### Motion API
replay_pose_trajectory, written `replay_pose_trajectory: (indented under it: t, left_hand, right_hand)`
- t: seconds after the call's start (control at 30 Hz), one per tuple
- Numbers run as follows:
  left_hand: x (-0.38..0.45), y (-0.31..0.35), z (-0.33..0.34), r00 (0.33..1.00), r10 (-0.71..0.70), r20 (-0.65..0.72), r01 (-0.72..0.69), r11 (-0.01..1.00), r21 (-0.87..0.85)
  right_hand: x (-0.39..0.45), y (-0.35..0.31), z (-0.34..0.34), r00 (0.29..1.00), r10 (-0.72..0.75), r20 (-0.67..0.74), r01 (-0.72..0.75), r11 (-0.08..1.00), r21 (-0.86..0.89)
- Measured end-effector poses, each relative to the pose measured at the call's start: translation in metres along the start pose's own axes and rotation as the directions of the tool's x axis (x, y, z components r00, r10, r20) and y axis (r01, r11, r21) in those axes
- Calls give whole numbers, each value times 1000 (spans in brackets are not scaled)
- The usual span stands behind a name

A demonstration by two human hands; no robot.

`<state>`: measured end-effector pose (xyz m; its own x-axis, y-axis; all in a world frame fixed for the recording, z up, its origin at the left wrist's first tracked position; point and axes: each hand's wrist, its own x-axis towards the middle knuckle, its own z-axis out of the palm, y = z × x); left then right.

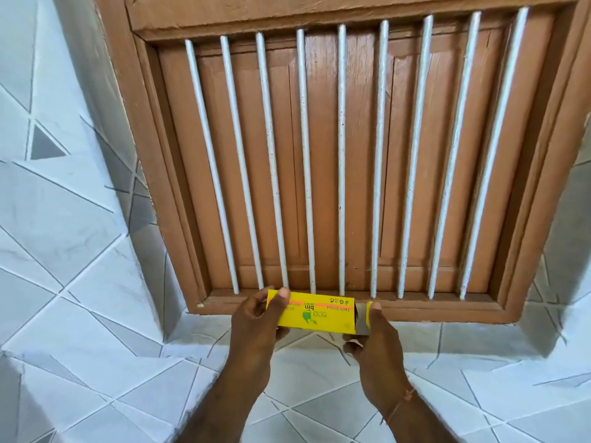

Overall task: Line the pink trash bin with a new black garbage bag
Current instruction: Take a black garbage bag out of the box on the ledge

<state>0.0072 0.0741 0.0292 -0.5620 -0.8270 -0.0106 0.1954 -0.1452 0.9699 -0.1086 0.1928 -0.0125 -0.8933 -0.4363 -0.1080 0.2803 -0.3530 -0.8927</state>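
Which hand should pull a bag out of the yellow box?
Probably the right hand. It is already at the open end flap of the yellow cardboard bin-bag box, while the left hand grips the closed end and steadies it.

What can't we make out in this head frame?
- Pink bin: not in view, outside the frame.
- Black bag: not seen; whatever is in the yellow box is hidden by its walls and the right hand.
- Box small print: upside down, too small to read.
- Box left end: covered by left hand.
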Motion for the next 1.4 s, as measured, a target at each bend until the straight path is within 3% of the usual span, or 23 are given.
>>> replay_pose_trajectory:
  t: [0.1,0.17,0.27,0.37,0.47,0.57,0.77,0.83,0.97,1.1,1.17,1.23,1.3,1.4]
  left_hand:
    - [9,18,0,994,111,-18,-108,986,126]
    - [11,33,4,975,221,41,-223,934,278]
    - [7,60,14,886,392,247,-461,690,558]
    - [-1,85,26,779,413,472,-621,402,673]
    - [-11,99,33,702,349,621,-703,206,681]
    - [-20,110,34,660,351,664,-742,172,648]
    - [-25,133,23,559,444,701,-785,9,620]
    - [-23,138,20,557,480,677,-766,-17,642]
    - [-6,143,10,659,506,557,-694,123,709]
    - [34,132,-24,803,494,334,-589,567,576]
    - [61,109,-50,874,448,188,-476,715,512]
    - [83,78,-76,952,303,46,-292,853,432]
    - [93,45,-94,998,65,-27,-53,950,307]
    - [97,1,-102,983,-173,-67,183,964,192]
  right_hand:
    - [7,9,3,987,160,-25,-161,986,-50]
    - [10,19,9,972,216,-89,-223,973,-67]
    - [2,25,27,947,318,-35,-306,932,195]
    - [-7,21,40,921,352,169,-386,762,520]
    - [-8,17,46,910,298,289,-415,658,629]
    - [-9,17,53,913,268,307,-406,668,624]
    - [-13,9,60,907,219,360,-405,688,602]
    - [-14,8,65,886,242,395,-443,696,566]
    - [-13,9,69,862,238,448,-464,727,507]
    - [-7,15,54,881,201,428,-423,739,524]
    - [-2,16,40,918,196,345,-363,766,530]
    - [1,10,24,957,159,243,-268,807,527]
    - [4,3,6,981,136,140,-188,859,476]
    - [7,-8,-14,993,102,56,-116,911,396]
